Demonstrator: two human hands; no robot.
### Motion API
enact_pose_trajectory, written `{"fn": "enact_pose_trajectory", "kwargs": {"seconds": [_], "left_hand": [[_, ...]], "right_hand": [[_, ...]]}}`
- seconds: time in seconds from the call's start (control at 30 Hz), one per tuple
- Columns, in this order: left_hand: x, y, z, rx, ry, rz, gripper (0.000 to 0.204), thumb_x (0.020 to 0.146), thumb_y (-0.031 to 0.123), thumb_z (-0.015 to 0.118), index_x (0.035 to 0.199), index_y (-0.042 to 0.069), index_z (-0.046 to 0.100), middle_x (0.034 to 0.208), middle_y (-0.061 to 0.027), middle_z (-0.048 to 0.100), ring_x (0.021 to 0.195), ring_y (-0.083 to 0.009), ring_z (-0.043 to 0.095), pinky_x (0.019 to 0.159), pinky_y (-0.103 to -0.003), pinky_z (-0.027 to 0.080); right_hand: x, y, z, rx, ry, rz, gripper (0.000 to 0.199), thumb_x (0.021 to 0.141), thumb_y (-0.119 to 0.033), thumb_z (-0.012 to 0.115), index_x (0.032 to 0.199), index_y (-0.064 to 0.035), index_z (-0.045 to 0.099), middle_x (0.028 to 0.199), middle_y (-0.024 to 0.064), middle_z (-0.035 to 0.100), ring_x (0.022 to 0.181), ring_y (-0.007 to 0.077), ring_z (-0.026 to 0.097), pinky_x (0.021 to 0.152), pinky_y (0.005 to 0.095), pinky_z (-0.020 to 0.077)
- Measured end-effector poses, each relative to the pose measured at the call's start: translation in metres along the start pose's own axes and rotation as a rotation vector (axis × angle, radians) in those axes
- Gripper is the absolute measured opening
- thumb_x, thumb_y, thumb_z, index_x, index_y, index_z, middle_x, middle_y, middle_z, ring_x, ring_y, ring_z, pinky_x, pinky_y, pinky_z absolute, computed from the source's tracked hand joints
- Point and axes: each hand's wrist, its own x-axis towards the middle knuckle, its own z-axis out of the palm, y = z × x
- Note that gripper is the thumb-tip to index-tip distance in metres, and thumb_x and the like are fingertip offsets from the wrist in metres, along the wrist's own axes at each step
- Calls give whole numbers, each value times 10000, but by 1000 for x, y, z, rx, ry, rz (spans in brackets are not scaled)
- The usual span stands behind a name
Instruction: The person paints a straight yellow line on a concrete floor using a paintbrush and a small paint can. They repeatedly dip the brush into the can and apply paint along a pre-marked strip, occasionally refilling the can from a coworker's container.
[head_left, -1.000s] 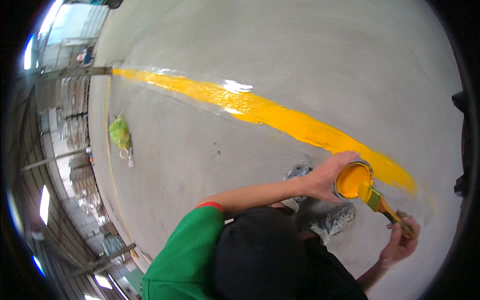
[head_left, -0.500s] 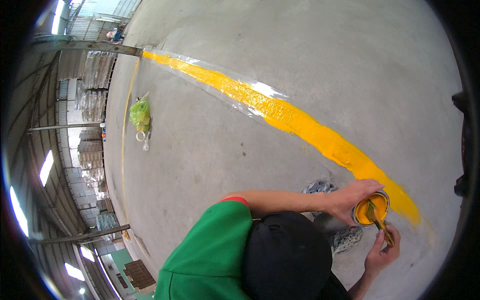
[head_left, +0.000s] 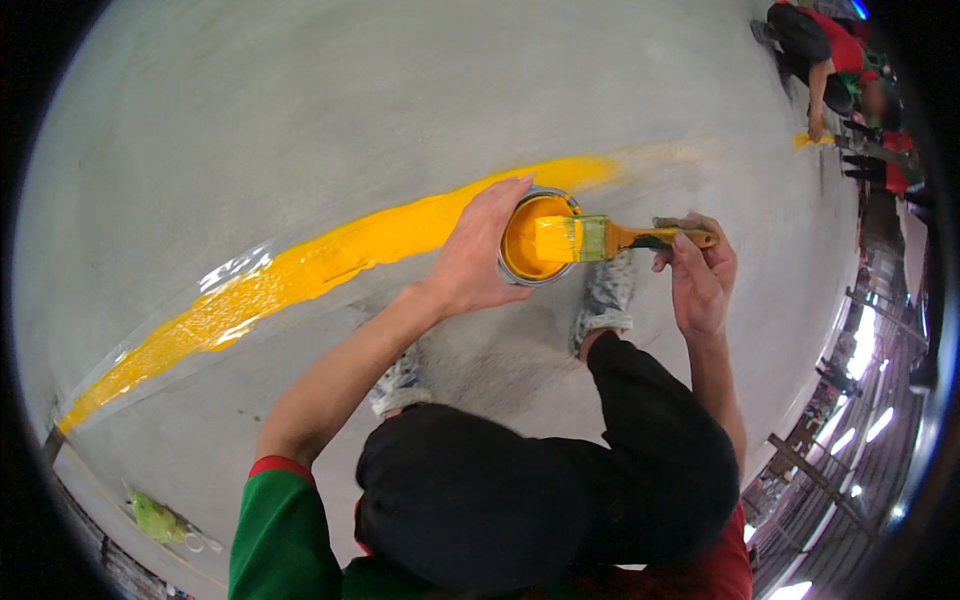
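My left hand is wrapped round the side of a round paint can with yellow paint inside. Pinched by its wooden handle, a flat paintbrush is in my right hand. Its bristles, coated yellow, lie across the can's mouth; whether they touch the rim I cannot tell. Just beyond the can runs a broad stripe of wet yellow paint on the grey concrete floor. Toward the right its end thins to a faint smear.
Clear plastic film edges the stripe at left. A green plastic bag lies at lower left. My shoes are beneath the can. At far upper right a co-worker bends over another yellow patch, with other people nearby.
My view has swung to the right, bringing co-workers into sight. The paintbrush has come up out of the can and now lies level over its mouth. Both hands keep their holds.
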Motion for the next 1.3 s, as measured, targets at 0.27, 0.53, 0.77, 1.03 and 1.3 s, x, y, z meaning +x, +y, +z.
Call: {"fn": "enact_pose_trajectory", "kwargs": {"seconds": [0.27, 0.53, 0.77, 1.03, 1.3], "left_hand": [[-13, -49, 32, 170, 115, -123, 1222, 551, 224, 935, 1519, 58, 209, 1467, -172, 419, 1356, -336, 432, 1139, -425, 349], [-19, -13, 13, 204, 484, -245, 1301, 588, 260, 952, 1551, 59, 101, 1461, -177, 386, 1330, -316, 458, 1135, -463, 350], [2, 63, -2, 478, 657, -447, 1324, 604, 263, 937, 1570, 98, 48, 1393, -152, 425, 1308, -306, 472, 1127, -496, 360], [37, 64, -2, 445, 731, -357, 1326, 599, 222, 926, 1570, 102, 30, 1414, -147, 411, 1307, -289, 481, 1126, -482, 380], [38, 43, 7, 371, 705, -362, 1336, 598, 234, 928, 1565, 99, 17, 1379, -151, 446, 1289, -283, 499, 1109, -479, 395]], "right_hand": [[69, 85, -114, 118, 122, 16, 226, 942, -83, 641, 1143, 10, 594, 1069, 138, 682, 860, 183, 656, 696, 318, 517], [130, 157, -113, -415, 78, 1, 188, 928, -132, 680, 1072, -15, 649, 931, 100, 715, 741, 159, 686, 640, 308, 545], [121, 118, -119, -1020, -76, -567, 229, 859, -96, 683, 1086, -77, 655, 849, 108, 681, 671, 242, 663, 628, 354, 541], [94, 163, -26, -435, -276, -269, 176, 878, -113, 705, 1032, -40, 661, 915, 125, 700, 809, 252, 701, 728, 327, 552], [119, 113, -125, -913, 6, -488, 176, 868, -111, 695, 1028, -45, 663, 943, 117, 707, 806, 267, 697, 728, 349, 554]]}}
